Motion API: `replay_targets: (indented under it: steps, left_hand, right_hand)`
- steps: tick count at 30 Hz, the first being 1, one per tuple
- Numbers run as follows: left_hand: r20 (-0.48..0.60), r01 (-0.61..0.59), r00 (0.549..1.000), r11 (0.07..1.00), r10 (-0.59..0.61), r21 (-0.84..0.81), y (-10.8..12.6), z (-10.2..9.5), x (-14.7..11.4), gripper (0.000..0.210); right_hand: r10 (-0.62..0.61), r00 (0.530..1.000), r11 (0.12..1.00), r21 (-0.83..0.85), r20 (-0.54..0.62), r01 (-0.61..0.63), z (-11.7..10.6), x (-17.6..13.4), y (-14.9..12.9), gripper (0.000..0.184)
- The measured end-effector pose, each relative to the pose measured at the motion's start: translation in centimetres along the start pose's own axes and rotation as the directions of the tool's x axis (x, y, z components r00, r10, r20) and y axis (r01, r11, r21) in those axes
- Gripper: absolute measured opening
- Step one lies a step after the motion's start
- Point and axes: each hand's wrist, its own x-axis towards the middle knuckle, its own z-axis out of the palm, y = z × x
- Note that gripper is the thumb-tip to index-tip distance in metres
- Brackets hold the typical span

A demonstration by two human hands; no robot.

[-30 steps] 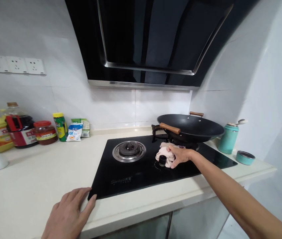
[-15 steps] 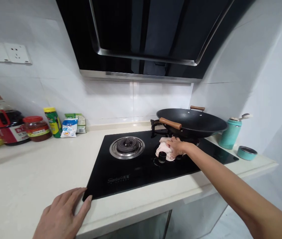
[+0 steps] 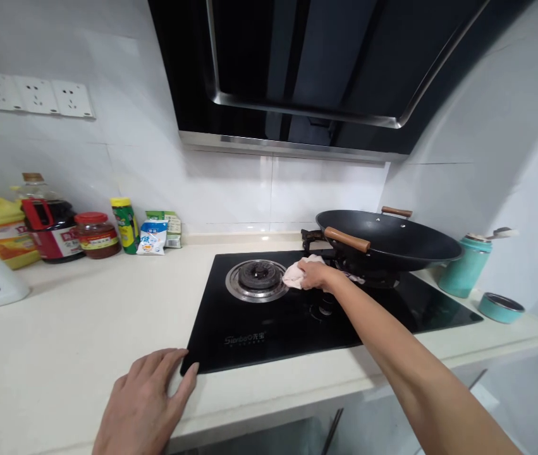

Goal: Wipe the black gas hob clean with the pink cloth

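Hidden: cloth (image 3: 296, 273) mostly under right hand (image 3: 315, 274); knob behind arm.
Cloth: pale pink, crumpled, beside burner (image 3: 256, 279).
Grip: right hand clamped on cloth; left hand (image 3: 148, 404) flat, fingers apart, at hob (image 3: 269, 322) front-left corner.

I count one wok (image 3: 392, 237) with two wooden handles, one burner (image 3: 258, 278), one cloth (image 3: 296, 273), three sockets, one teal flask (image 3: 466, 265), one teal lid (image 3: 501, 306), two packets and one red-lidded jar (image 3: 97, 234).

Both arms are bare, with no sleeves, rings or watch showing.
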Motion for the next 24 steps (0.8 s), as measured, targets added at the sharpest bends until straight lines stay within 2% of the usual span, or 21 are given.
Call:
replay_targets:
  steps: [4,7,10,13,16,19,22,24]
  left_hand:
    - [0.01,-0.008,1.0,1.0,0.008,0.014,0.2,-0.2,0.0,0.052]
    - [0.021,-0.014,1.0,0.999,0.013,0.036,0.3,-0.4,0.0,0.053]
    - [0.038,-0.03,0.999,0.998,0.028,0.054,0.4,-0.6,0.0,0.053]
    - [0.048,-0.032,0.998,0.998,0.03,0.059,0.4,-0.9,0.1,0.054]
    - [0.049,-0.035,0.998,0.998,0.032,0.047,0.3,-1.1,0.2,0.053]
    - [0.058,-0.052,0.997,0.998,0.051,0.02,0.3,-1.4,0.4,0.052]
    - [0.057,-0.048,0.997,0.999,0.048,0.004,0.2,-1.3,0.5,0.052]
    - [0.056,-0.04,0.998,0.999,0.04,0.001,-0.1,-1.0,0.6,0.053]
  right_hand:
    - [-0.172,0.985,0.985,-0.018,0.008,0.172,0.1,-3.2,-4.6,0.065]
    - [-0.296,0.954,0.955,-0.016,-0.034,0.296,1.3,-6.3,-8.7,0.069]
    - [-0.364,0.919,0.93,0.003,-0.155,0.369,3.1,-9.1,-12.0,0.064]
    - [-0.37,0.886,0.921,0.012,-0.279,0.389,4.6,-11.7,-13.3,0.058]
    - [-0.355,0.873,0.925,0.01,-0.334,0.38,5.7,-14.4,-12.4,0.051]
    - [-0.303,0.878,0.944,0.006,-0.371,0.329,6.4,-17.2,-9.7,0.042]
    - [-0.193,0.904,0.97,0.065,-0.382,0.235,7.1,-19.7,-5.9,0.034]
    - [-0.068,0.918,0.985,0.123,-0.39,0.125,7.5,-20.9,-2.9,0.033]
